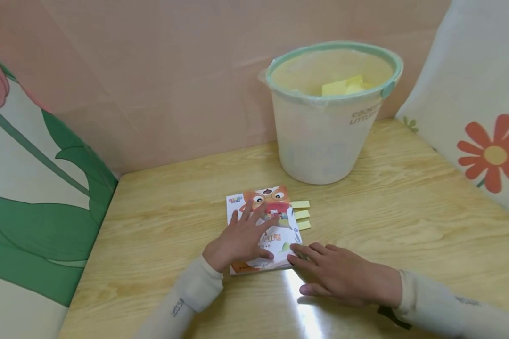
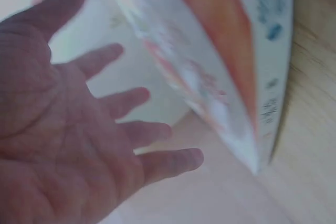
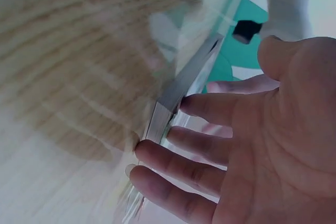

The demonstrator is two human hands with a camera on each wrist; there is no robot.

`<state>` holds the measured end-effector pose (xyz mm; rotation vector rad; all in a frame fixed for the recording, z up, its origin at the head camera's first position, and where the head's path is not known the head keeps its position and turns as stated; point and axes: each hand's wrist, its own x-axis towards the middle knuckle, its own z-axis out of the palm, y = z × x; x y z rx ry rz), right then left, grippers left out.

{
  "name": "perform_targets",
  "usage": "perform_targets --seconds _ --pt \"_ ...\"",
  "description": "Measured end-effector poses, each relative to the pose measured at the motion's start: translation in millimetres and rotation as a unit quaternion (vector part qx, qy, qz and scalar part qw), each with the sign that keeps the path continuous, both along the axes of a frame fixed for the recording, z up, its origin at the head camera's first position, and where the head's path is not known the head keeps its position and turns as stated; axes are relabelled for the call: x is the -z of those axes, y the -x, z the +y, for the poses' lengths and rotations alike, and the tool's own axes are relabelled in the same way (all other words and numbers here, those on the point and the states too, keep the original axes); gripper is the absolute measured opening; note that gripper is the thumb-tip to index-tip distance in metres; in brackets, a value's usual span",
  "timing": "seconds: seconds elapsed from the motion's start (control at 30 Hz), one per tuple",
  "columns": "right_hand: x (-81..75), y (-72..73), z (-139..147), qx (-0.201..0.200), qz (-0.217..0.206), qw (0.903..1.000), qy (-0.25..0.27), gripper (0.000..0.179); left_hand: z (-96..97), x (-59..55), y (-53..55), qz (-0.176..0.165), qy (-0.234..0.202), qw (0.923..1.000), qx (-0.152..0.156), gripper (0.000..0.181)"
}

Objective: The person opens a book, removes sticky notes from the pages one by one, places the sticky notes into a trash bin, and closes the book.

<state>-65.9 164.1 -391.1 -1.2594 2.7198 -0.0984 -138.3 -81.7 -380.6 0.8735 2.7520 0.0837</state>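
Note:
A closed book [image 1: 263, 254] with an orange cartoon animal on its cover lies flat on the table. Several yellow sticky tabs [image 1: 302, 214] stick out of its right side. My left hand [image 1: 242, 235] is over the cover with its fingers spread; in the left wrist view a gap shows between the fingers [image 2: 170, 161] and the book [image 2: 210, 66]. By the book's lower right corner is my right hand [image 1: 343, 273], fingers extended and holding nothing. The right wrist view has its fingertips [image 3: 147, 150] at the page edges; whether all of them touch is hard to tell.
Behind the book, to the right, stands a white bin [image 1: 318, 141] with a green rim and a clear liner. Yellow paper pieces [image 1: 343, 87] lie inside it. The wooden table [image 1: 165, 207] meets a pink wall [image 1: 174, 94] at the back and flower-patterned panels [image 1: 496, 155] at the sides.

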Motion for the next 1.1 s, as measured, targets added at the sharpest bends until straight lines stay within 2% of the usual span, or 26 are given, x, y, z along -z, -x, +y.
perform_targets --seconds 0.13,0.27,0.37,0.47,0.6,0.73,0.87,1.1 --pt "-4.2 11.0 -2 -0.007 -0.014 0.9998 0.01 0.061 0.5 10.7 14.1 -0.06 0.0 0.9981 0.009 0.097" --pt "-12.2 45.6 -1 0.039 -0.033 0.997 0.058 0.055 -0.5 17.4 18.2 -0.087 -0.014 0.9959 0.019 0.095" --pt "-15.9 77.7 2 0.099 -0.037 0.9897 0.097 0.052 -0.7 18.6 19.2 -0.089 -0.022 0.9956 0.019 0.095" --pt "-10.4 106.2 4 0.134 -0.045 0.9831 0.117 0.047 0.4 19.0 19.6 -0.086 -0.024 0.9958 0.019 0.095" --pt "6.0 140.0 9 0.147 -0.059 0.9808 0.113 0.039 2.9 19.3 19.9 -0.083 -0.021 0.9961 0.021 0.094" --pt "16.2 169.4 14 0.139 -0.081 0.9811 0.107 0.024 3.7 17.5 20.0 -0.079 -0.019 0.9964 0.021 0.094" --pt "16.4 185.3 13 0.129 -0.124 0.9797 0.091 0.019 3.3 16.8 20.5 -0.077 -0.017 0.9967 0.021 0.093" --pt "16.7 189.1 7 0.158 -0.182 0.968 0.069 0.014 2.4 18.3 21.5 -0.075 -0.02 0.9968 0.02 0.093"
